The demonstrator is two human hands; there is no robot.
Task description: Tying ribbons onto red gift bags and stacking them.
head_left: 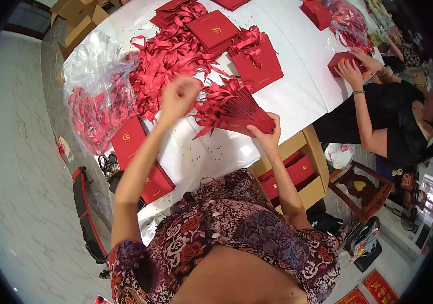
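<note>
My right hand (268, 133) grips a thick stack of flat red paper bags (240, 110) with red ribbon handles fanned out at its far end, resting on the white table (297, 66). My left hand (178, 95) is raised above the table with fingers closed, right by the ribbon ends and a heap of loose red ribbons (168, 61); whether it pinches a ribbon I cannot tell.
Red flat bags (130, 143) lie at the near left edge, more stacks (214, 30) farther back. A clear plastic bag of ribbons (97, 106) sits left. A cardboard box (297, 172) of red bags stands by the table. Another person's hands (355, 68) hold a red bag (339, 62) at right.
</note>
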